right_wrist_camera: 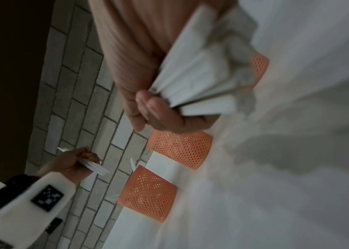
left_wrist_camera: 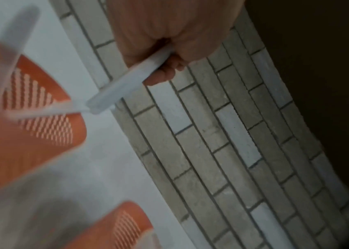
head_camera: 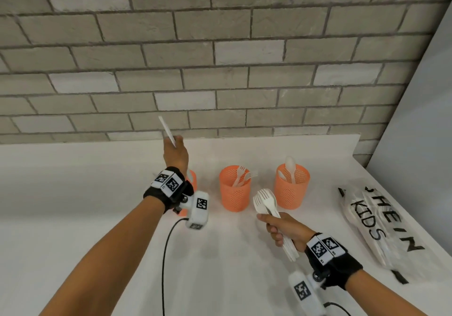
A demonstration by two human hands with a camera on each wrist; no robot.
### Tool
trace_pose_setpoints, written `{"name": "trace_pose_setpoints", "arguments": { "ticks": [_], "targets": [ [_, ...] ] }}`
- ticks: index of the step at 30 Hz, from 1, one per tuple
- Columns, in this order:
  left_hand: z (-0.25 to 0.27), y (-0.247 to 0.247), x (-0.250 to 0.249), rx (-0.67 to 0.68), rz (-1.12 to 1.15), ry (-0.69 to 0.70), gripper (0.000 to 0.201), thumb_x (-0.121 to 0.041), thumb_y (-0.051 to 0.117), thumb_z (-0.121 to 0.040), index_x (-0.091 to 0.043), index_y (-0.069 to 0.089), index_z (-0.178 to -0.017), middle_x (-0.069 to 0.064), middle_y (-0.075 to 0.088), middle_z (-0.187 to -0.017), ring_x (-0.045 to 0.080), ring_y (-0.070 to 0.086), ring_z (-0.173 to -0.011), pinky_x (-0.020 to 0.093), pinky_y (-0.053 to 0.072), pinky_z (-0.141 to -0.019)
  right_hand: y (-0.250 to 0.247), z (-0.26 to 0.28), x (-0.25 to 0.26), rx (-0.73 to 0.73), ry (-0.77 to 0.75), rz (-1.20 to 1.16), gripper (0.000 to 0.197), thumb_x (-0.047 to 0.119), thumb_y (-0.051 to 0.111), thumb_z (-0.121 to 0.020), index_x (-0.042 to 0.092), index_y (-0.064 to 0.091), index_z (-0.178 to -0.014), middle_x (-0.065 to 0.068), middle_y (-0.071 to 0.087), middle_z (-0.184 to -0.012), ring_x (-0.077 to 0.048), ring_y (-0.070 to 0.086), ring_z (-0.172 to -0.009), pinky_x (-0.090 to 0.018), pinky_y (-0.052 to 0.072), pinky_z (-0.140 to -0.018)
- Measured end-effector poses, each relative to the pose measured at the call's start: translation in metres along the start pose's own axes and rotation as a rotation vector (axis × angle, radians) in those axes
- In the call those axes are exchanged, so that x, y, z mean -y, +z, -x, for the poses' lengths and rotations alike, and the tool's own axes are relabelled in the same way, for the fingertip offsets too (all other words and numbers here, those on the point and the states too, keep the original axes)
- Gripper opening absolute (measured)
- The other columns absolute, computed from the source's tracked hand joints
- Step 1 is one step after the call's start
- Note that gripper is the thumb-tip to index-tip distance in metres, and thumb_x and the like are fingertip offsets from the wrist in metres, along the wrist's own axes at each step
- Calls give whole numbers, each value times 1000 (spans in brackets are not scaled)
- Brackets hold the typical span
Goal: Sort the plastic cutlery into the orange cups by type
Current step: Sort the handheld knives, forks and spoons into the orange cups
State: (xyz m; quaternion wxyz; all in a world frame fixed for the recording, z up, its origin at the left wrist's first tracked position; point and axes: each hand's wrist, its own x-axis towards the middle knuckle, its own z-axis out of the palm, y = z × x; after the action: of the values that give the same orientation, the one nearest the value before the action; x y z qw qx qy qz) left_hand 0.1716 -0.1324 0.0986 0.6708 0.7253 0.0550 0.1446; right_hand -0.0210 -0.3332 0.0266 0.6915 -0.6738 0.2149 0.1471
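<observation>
Three orange mesh cups stand in a row on the white table [head_camera: 85,205]. The left cup [head_camera: 192,180] is mostly hidden behind my left wrist. The middle cup [head_camera: 234,193] holds forks, and the right cup [head_camera: 292,188] holds spoons. My left hand [head_camera: 175,153] is raised above the left cup and pinches a slim white knife [head_camera: 167,131]; its handle [left_wrist_camera: 126,80] points toward that cup [left_wrist_camera: 30,131]. My right hand [head_camera: 281,227] grips a bundle of white forks and spoons [head_camera: 265,202] in front of the middle and right cups, with the handles [right_wrist_camera: 196,80] fanned out.
A clear plastic bag with black lettering [head_camera: 381,225] lies on the table at the right. A grey brick wall [head_camera: 220,59] rises right behind the cups. A black cable [head_camera: 165,254] trails from my left wrist camera across the table.
</observation>
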Motion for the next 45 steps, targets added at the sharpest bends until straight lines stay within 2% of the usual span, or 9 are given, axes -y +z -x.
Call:
{"name": "trace_pose_setpoints", "arguments": {
  "ticks": [6, 10, 14, 18, 23, 28, 32, 41, 45],
  "targets": [
    [-10, -10, 15, 81, -62, 221, 14, -16, 30, -100, -13, 44, -99, -4, 46, -65, 11, 47, -61, 15, 38, -57, 4, -5, 6, -3, -14, -94, 22, 24, 60, -90, 15, 43, -80, 5, 36, -47, -6, 29, -36, -17, 27, -36],
    [-8, -11, 52, 174, -150, 143, 11, -12, 33, -99, -14, 44, -98, -1, 54, -72, 23, 53, -80, 27, 38, -73, 10, -7, 7, 5, -7, -136, 20, 24, 59, -90, 15, 43, -81, 6, 37, -47, -5, 29, -36, -16, 28, -36],
    [-2, -16, 58, 184, -269, 48, 31, 0, 35, -94, -9, 46, -122, 17, 59, -110, 32, 56, -107, 31, 42, -84, 14, -8, 7, 15, -1, -147, 19, 23, 59, -90, 16, 44, -81, 6, 37, -48, -5, 29, -36, -16, 28, -37],
    [8, -19, 46, 175, -409, 278, 49, -5, 48, -92, -1, 33, -139, 19, 31, -142, 31, 39, -129, 32, 32, -107, 17, -7, 6, 28, -9, -159, 15, 20, 58, -90, 17, 46, -82, 6, 37, -48, -5, 30, -36, -16, 28, -38],
    [55, -10, 17, 214, -315, 435, 29, -5, 50, -91, -4, 58, -118, 15, 53, -121, 26, 56, -105, 23, 42, -84, 21, -7, 4, 27, -31, -196, 13, 15, 55, -91, 15, 48, -81, 4, 39, -48, -6, 33, -37, -17, 31, -37],
    [118, 5, 21, 603, -325, 57, 14, -16, 51, -92, -9, 63, -97, 4, 62, -92, 17, 56, -81, 22, 43, -66, 27, -6, 1, 7, -57, -180, 14, 11, 51, -91, 14, 45, -79, 4, 40, -47, -7, 34, -36, -18, 32, -38],
    [149, 17, 41, 738, -254, -231, 21, -27, 60, -88, -6, 61, -93, 5, 63, -83, 12, 54, -62, 18, 43, -50, 29, -2, -2, 5, -78, -131, 10, 11, 50, -91, 12, 49, -81, 2, 40, -50, -9, 36, -37, -19, 32, -40],
    [161, 35, 58, 593, -208, -316, 15, -18, 61, -84, -6, 58, -75, 10, 62, -76, 16, 55, -58, 23, 45, -51, 18, 2, -10, 114, -37, -192, 12, 12, 41, -93, 8, 51, -96, -5, 49, -62, -14, 46, -44, -23, 42, -45],
    [163, 39, 57, 494, -49, -409, 12, -15, 47, -93, -3, 50, -92, 11, 60, -78, 20, 58, -62, 31, 51, -61, 13, 4, -14, 90, -57, -166, 17, 19, 44, -97, 7, 54, -104, -10, 59, -74, -21, 60, -56, -29, 52, -52]
  ]
}}
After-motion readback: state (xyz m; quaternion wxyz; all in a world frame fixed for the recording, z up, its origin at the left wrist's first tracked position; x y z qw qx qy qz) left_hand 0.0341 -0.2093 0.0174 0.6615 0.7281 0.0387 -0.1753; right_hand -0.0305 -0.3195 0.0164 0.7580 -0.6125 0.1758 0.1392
